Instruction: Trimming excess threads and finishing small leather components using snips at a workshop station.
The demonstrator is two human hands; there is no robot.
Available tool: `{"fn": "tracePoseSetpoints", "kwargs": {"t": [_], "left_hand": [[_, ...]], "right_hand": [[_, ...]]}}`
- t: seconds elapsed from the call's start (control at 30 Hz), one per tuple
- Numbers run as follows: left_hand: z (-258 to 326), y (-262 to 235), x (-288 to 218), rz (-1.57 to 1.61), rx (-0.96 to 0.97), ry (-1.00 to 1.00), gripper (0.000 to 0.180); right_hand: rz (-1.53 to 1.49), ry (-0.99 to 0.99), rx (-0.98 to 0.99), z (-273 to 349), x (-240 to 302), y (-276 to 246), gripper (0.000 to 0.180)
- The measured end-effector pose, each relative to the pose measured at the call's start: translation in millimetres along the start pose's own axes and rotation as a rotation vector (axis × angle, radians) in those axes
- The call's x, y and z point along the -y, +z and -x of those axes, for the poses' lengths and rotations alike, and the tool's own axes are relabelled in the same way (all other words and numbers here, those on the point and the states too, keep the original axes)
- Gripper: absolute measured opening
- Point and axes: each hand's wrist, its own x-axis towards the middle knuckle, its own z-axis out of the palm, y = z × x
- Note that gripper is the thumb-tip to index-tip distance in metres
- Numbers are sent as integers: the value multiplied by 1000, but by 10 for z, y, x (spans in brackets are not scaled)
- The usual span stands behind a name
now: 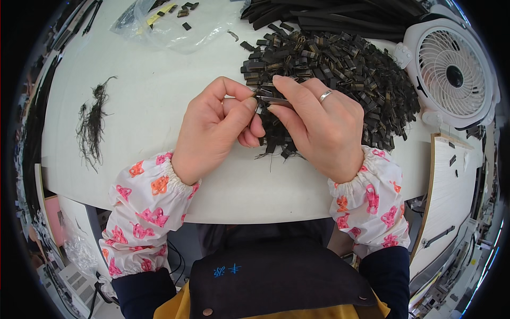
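Note:
Both hands meet over the near edge of a big heap of small black strap pieces [340, 69] on a white table [149, 101]. My left hand [215, 127] pinches one end of a small dark strap piece [273, 99] between thumb and forefinger. My right hand [319, 125], a ring on one finger, grips the other end of the same piece. A bunch of black pieces with loose threads lies under my fingers. Both wrists wear white sleeve covers with pink and orange prints.
A small white fan [451, 72] stands at the right by the heap. A tuft of black thread scraps [93, 125] lies at the left. A clear plastic bag [170, 24] with a few black parts sits at the back, beside long black straps [340, 16].

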Motion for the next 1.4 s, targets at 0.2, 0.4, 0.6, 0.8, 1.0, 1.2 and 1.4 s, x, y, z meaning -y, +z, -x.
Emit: {"fn": "tracePoseSetpoints", "kwargs": {"t": [0.2,0.4,0.6,0.8,1.0,1.2,1.4], "left_hand": [[-5,4,12,-1,26,1,12],[-33,-44,37,-33,74,-53,11],[-80,-172,-38,9,255,-213,13],[-125,-195,-11,2,414,-249,17],[-29,-100,38,-87,291,-137,20],[-68,-97,31,-18,87,-136,16],[-66,-112,25,61,65,-143,15]], "right_hand": [[64,-64,10,11,-18,13,35],[129,-53,176,61,15,-49,34],[-633,237,261,-26,-28,-96,34],[-681,168,242,32,-92,-20,22],[-564,334,218,35,-28,10,23],[-328,340,99,40,-57,9,32],[-86,88,82,36,-25,57,34]]}}
